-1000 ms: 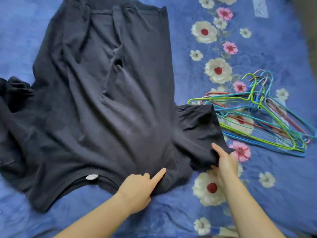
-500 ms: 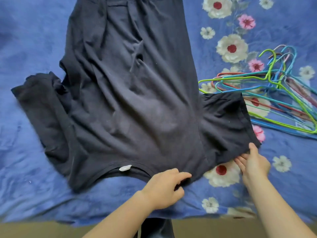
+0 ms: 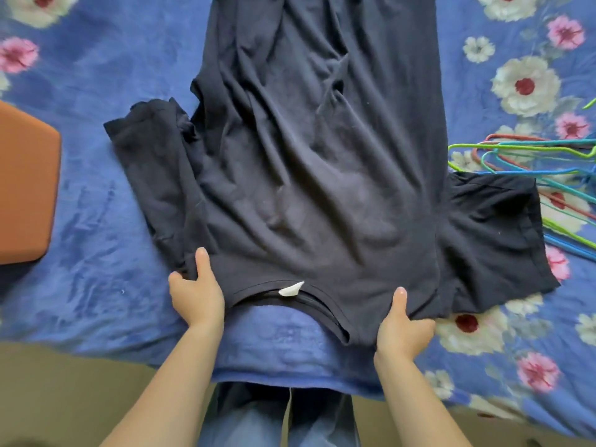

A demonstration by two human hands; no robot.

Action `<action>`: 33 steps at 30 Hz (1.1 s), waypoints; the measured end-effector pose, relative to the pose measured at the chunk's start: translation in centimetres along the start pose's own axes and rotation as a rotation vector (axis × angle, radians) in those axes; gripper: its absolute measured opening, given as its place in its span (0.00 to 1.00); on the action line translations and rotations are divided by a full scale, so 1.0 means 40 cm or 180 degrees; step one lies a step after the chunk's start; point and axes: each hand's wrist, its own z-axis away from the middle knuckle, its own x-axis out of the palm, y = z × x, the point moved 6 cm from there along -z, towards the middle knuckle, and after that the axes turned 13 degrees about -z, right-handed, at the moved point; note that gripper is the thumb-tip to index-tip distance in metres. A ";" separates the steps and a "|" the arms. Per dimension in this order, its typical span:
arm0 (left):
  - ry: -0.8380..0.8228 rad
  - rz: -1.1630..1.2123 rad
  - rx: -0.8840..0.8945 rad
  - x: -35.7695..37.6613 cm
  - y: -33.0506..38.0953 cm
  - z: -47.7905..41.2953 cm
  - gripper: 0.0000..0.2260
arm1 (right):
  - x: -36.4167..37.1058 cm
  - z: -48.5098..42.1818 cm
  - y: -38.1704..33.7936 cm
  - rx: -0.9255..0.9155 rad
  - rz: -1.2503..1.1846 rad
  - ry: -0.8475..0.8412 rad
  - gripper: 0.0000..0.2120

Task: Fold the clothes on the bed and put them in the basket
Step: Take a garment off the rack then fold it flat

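A dark navy T-shirt [image 3: 309,162] lies spread on the blue flowered bed [image 3: 96,221], collar and white label [image 3: 291,289] nearest me. My left hand [image 3: 196,291] pinches the shoulder on the left of the collar, thumb on top. At the other shoulder my right hand [image 3: 401,327] grips the cloth, thumb over it and fingers beneath. The left sleeve is bunched; the right sleeve lies flat toward the hangers. No basket is in view.
Several coloured wire hangers [image 3: 529,162] lie at the right, touching the right sleeve. An orange-brown box-like object [image 3: 25,188] sits on the bed at the left edge. The bed's near edge and tan floor [image 3: 80,382] run below my arms.
Both hands have moved left from the right sleeve area to the two shoulders and taken hold of them. The view has shifted, bringing the orange-brown object into sight.
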 end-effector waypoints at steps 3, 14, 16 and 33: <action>0.0079 0.0359 -0.0215 -0.033 -0.063 0.032 0.26 | -0.035 -0.016 -0.002 -0.0143 0.0332 0.0174 0.27; -0.0184 0.0327 -0.0172 -0.111 -0.074 -0.046 0.17 | -0.025 0.059 -0.090 -0.1481 0.1631 0.0490 0.33; -0.0178 0.0289 0.0182 -0.118 0.004 -0.099 0.23 | 0.088 0.144 -0.115 -0.2250 0.1737 -0.0215 0.33; 0.0764 0.0920 -0.0383 -0.283 0.027 -0.411 0.19 | 0.540 0.474 0.023 -0.4580 0.3792 -0.2697 0.32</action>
